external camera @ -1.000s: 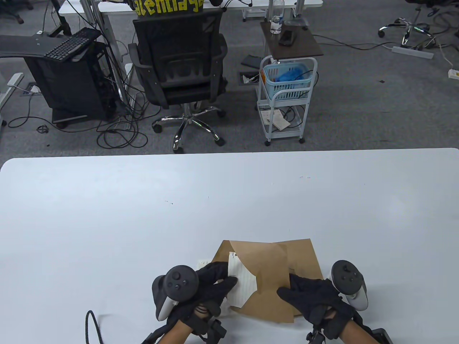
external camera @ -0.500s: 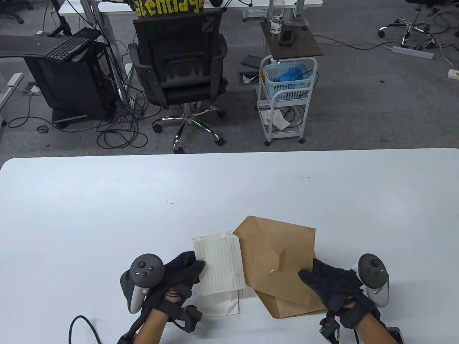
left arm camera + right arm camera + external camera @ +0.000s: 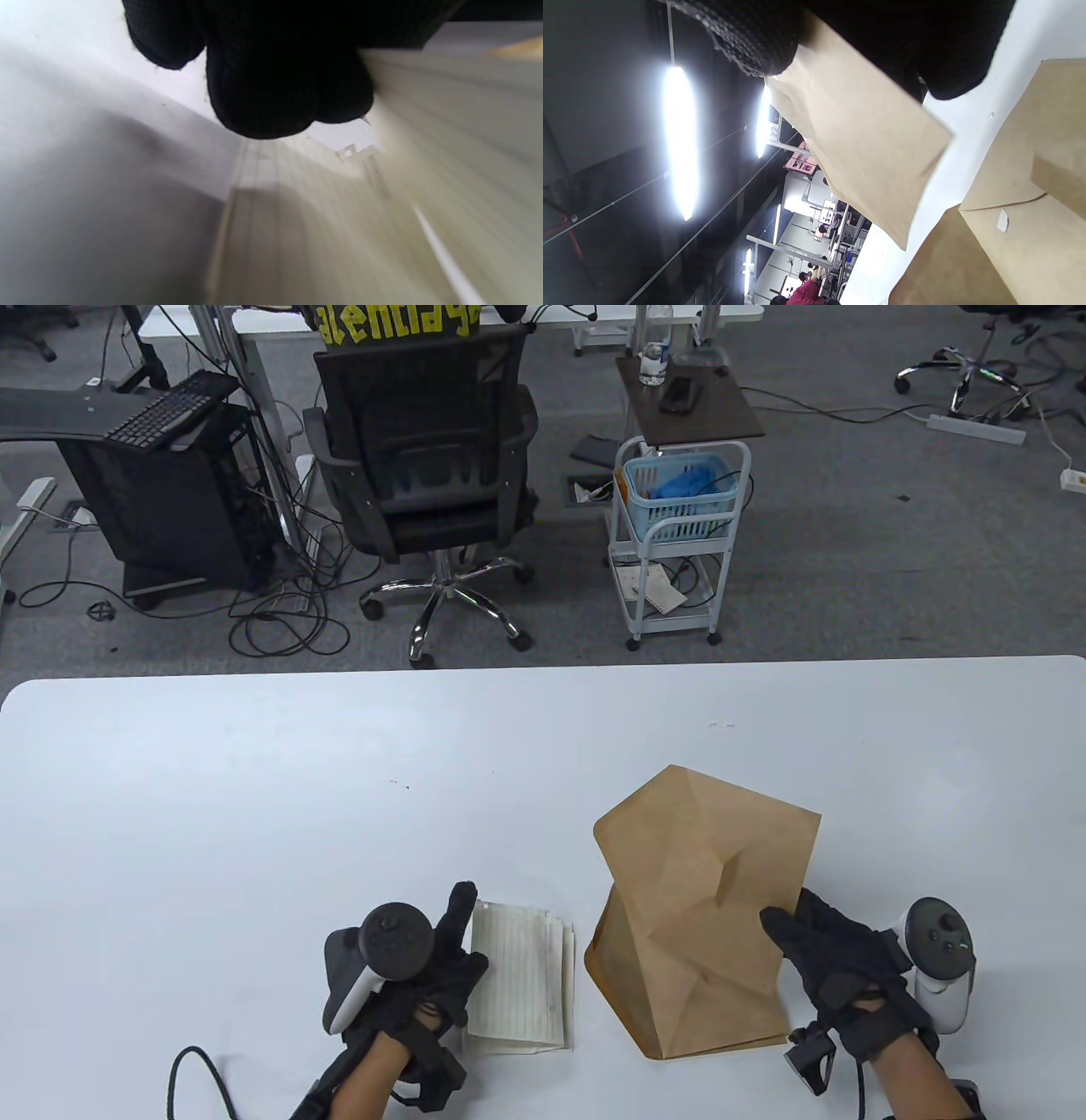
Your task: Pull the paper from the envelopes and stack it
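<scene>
My left hand (image 3: 465, 954) holds a folded lined white paper (image 3: 519, 976) by its left edge, low over other lined sheets near the table's front edge. In the left wrist view my fingertips (image 3: 263, 97) pinch that sheet (image 3: 449, 127) above the sheets below (image 3: 297, 237). My right hand (image 3: 793, 933) grips a brown envelope (image 3: 713, 848) by its right edge and holds it raised and tilted. Another brown envelope (image 3: 679, 997) lies flat under it. The right wrist view shows the held envelope (image 3: 865, 144) above brown envelopes on the table (image 3: 1031, 237).
The white table (image 3: 254, 814) stretches far to the left and back. Behind its far edge stand a black office chair (image 3: 424, 449) and a white cart with a blue basket (image 3: 679, 509). A black cable (image 3: 195, 1069) trails from my left wrist.
My left hand pulled the lined paper out of the envelope to the left and lowered it onto the other sheets. My right hand lifted the envelope and carried it right and back.
</scene>
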{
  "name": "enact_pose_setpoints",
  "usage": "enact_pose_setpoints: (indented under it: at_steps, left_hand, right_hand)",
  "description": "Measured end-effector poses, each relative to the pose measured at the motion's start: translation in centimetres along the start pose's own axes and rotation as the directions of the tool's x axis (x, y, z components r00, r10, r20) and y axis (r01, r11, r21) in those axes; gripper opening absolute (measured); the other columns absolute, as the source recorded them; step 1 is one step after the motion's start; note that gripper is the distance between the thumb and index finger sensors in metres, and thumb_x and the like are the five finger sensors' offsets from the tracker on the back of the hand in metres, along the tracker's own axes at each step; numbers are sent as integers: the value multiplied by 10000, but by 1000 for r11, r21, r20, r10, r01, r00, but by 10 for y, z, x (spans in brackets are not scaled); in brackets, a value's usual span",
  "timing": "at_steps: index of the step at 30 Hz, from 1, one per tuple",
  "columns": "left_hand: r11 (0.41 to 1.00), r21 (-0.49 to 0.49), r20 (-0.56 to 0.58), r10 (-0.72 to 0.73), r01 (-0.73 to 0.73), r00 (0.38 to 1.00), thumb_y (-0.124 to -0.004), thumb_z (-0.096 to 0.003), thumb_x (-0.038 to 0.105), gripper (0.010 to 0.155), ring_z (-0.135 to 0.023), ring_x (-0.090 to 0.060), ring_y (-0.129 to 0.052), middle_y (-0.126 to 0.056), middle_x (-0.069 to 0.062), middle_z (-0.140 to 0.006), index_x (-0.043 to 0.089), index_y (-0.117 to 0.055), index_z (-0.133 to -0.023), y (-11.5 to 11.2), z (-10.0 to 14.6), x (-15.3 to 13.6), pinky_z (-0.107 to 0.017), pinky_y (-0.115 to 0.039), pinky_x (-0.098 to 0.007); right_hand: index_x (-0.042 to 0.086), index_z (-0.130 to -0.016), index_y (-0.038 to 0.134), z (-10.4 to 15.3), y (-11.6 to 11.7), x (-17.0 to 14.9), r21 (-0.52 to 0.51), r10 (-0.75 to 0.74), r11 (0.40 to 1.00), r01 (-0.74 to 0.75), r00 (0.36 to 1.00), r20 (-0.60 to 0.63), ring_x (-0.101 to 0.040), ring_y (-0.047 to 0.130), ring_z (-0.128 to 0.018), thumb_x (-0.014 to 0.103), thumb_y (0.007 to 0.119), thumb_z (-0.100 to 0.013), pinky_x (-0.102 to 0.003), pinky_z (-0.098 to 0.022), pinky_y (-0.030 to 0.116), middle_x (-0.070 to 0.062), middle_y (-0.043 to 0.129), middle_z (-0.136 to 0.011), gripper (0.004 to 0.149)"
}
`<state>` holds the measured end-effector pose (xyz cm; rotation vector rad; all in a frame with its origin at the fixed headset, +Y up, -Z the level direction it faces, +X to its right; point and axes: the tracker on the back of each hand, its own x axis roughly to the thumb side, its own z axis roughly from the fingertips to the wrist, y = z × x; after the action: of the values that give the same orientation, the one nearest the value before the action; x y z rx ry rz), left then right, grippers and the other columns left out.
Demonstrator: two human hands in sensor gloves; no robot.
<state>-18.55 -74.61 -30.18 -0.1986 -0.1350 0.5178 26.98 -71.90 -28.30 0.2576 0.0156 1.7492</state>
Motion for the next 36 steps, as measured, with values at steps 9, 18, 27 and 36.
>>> enact_pose_setpoints:
  at_steps: [9, 18, 27, 36]
  left_hand:
    - [908, -21, 37, -417, 418, 908, -850, -490, 349, 432, -554, -243, -1042, -989, 0, -708, 289, -858, -918, -24, -5, 22, -632, -693, -556]
    - [829, -91, 38, -551, 552, 834, -864, -478, 473, 589, -1090, -465, -487, -371, -165, -1187, 309, -693, -1017, -37, -1, 35, -778, -345, -662]
    - [896, -161, 20, -416, 414, 909, -726, -517, 486, 550, -1056, -464, -582, -477, -177, -1168, 306, -707, -1036, -26, -6, 28, -766, -404, -651]
    - [910, 139, 75, -404, 392, 912, -726, -510, 538, 717, -1115, -463, -433, -344, -141, -1207, 356, -430, -1138, 25, 11, 23, -787, -299, -663]
  right_hand:
    - [105, -977, 726, -1, 10, 0, 43, 23, 999, -23, 1000, 3, -292, 1063, -552, 290, 770, -530, -514, -520, 796, -154, 947, -799, 485]
    - [102, -976, 728, -2, 12, -4, 50, 40, 998, -40, 999, -9, -295, 1061, -553, 291, 771, -531, -515, -522, 795, -155, 946, -799, 486]
    - [103, -977, 728, -2, 12, -5, 60, 40, 997, -39, 999, -11, -299, 1060, -556, 293, 771, -531, -518, -522, 793, -160, 945, -801, 487]
    - [101, -979, 726, -2, 11, -4, 55, 20, 998, -19, 1000, -14, -294, 1062, -555, 292, 772, -530, -516, -522, 794, -156, 948, -798, 489]
